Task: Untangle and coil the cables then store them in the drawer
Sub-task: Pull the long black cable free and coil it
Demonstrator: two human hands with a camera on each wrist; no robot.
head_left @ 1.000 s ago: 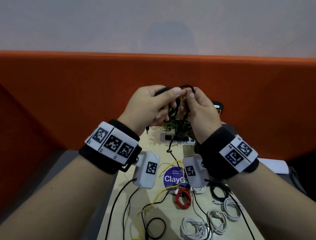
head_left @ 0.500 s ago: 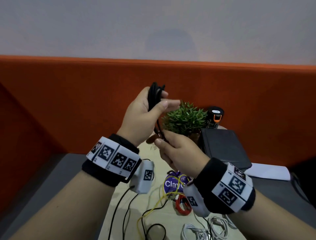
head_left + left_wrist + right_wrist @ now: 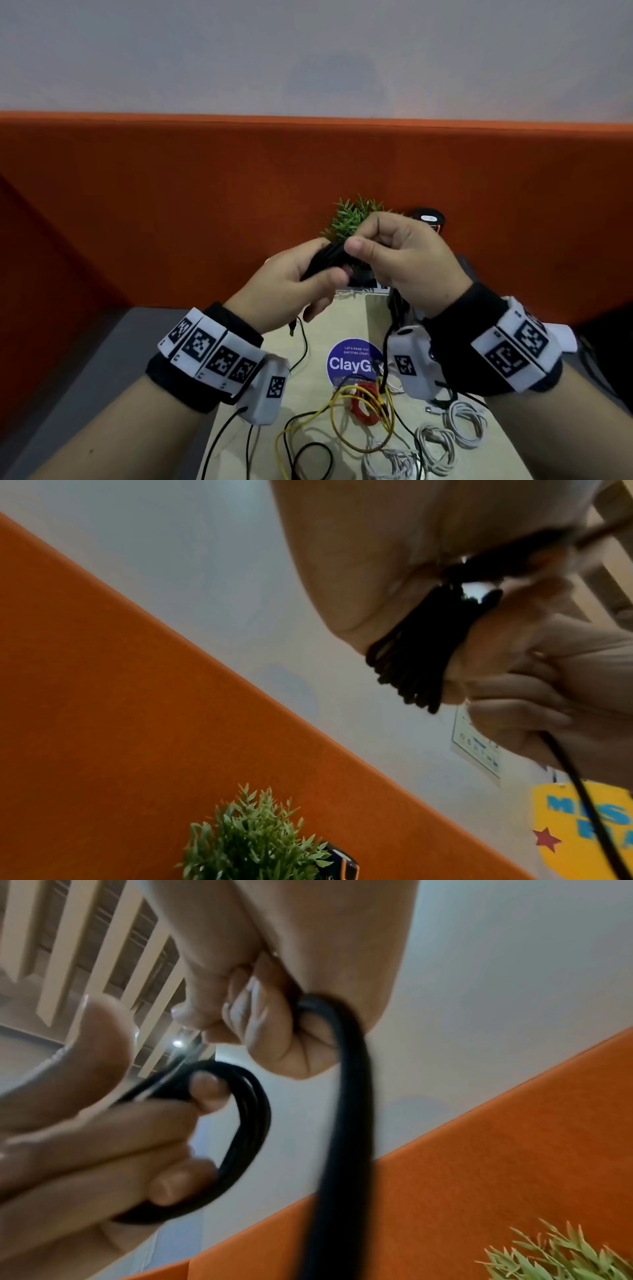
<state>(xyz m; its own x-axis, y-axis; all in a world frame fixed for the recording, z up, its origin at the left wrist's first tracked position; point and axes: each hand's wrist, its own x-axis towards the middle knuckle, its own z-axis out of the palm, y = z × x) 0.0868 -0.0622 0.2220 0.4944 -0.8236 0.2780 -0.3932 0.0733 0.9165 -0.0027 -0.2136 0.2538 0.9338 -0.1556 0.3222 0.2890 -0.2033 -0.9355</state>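
Note:
My left hand (image 3: 308, 277) holds a coil of black cable (image 3: 325, 258) above the far end of the table, thumb over it and fingers curled under. The right hand (image 3: 376, 250) is right beside it, thumb and fingers pinching the same cable at the coil. The loose black tail (image 3: 387, 342) hangs from the right hand down to the table. In the left wrist view the coil (image 3: 411, 664) sits wrapped across my fingers. In the right wrist view the tail (image 3: 342, 1110) runs out of my right fist, with the coil (image 3: 246, 1123) on the left hand's fingers.
On the light wooden table (image 3: 342, 315) lie a loose yellow cable (image 3: 339, 407), a red coil (image 3: 364, 406), several white coils (image 3: 442, 442) and a black loop (image 3: 315, 455). A blue round sticker (image 3: 347, 359), a small green plant (image 3: 352, 219) and an orange partition (image 3: 171, 205) lie beyond.
The right hand, which had dropped below the left along the tail, has come back up to the coil. Both hands are lower, and the coil has turned from upright to lying sideways.

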